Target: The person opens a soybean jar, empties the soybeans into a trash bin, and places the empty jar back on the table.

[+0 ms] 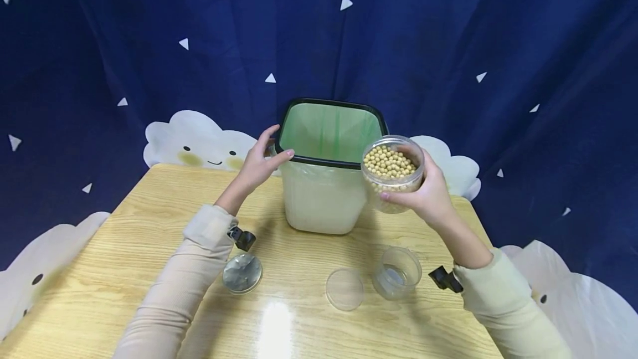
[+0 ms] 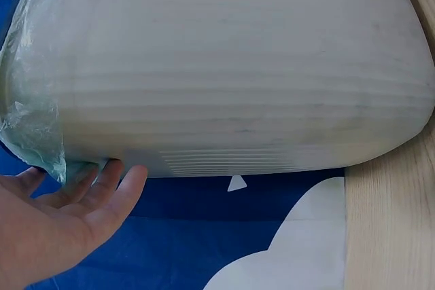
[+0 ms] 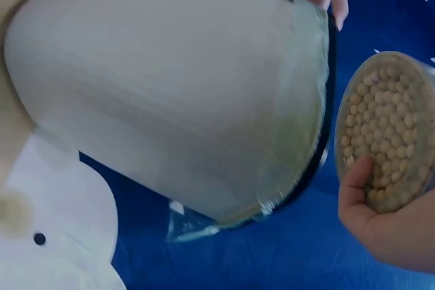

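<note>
A pale trash bin (image 1: 324, 198) with a black rim and a green plastic liner (image 1: 329, 129) stands on the table. My left hand (image 1: 259, 157) holds the bin's left rim, thumb over the edge; in the left wrist view its other fingers (image 2: 126, 185) lie against the outer wall, by the liner's fold. Beside the bin's right front corner, my right hand (image 1: 423, 193) grips a clear jar (image 1: 394, 187) filled with round yellow beans (image 1: 389, 162). The jar is raised above the table, uncapped and slightly tilted. In the right wrist view, beans (image 3: 384, 127) show through its base.
On the wooden table (image 1: 164, 209), a silvery round lid (image 1: 242, 273) lies near my left forearm. A clear disc (image 1: 344, 290) and an uncovered clear container (image 1: 397, 273) are in front of the bin. A dark blue curtain (image 1: 224, 60) with clouds hangs behind.
</note>
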`<state>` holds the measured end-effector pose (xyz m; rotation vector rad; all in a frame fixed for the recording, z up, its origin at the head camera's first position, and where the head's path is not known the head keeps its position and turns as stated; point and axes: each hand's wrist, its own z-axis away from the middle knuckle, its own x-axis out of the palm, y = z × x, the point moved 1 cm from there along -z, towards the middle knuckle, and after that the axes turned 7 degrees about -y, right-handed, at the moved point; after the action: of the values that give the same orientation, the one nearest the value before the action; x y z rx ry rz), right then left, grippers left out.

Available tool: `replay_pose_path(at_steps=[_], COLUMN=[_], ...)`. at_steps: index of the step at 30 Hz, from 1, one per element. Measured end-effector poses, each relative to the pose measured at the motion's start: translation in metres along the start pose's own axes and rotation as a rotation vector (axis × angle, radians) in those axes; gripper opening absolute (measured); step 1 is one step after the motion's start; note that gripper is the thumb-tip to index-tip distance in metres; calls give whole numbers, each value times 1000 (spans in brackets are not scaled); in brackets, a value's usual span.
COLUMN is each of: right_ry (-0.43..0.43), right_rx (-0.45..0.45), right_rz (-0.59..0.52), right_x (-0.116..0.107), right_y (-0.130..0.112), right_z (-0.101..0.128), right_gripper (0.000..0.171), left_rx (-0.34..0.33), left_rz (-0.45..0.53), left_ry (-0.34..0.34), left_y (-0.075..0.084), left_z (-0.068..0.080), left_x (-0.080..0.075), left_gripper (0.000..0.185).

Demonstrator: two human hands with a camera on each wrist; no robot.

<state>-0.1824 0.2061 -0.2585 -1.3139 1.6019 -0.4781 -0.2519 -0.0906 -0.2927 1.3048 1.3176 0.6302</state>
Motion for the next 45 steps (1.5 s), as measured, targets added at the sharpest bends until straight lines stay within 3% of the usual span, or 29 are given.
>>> replay_pose_path(at_steps=[7,14,19,28,37,45], right_ry=[21,19,-26,-151,-252,-277], right_rx=[54,169,192,138,82,32], right_rz=[52,305,504,805,1079,1205], right_x=[-18,-34,-39,-39,-37,-39], right_y=[-11,-10,-9,-3,-4,-11], right_z=[-29,-62,-84,-110,-126,-133], right_gripper=[73,83,91,91,90,90], left_rx=[0,4,8,15,43,36], left_rz=[-1,4,7,-5,-24,-10], left_ry=[12,15,16,31,39,41], left_y=[0,-1,-3,-37,-40,-39], left_z=[1,0,-1,-18,-18,-18], left_x=[-1,0,0,-2,0,-2], left_gripper=[66,65,65,68,69,68])
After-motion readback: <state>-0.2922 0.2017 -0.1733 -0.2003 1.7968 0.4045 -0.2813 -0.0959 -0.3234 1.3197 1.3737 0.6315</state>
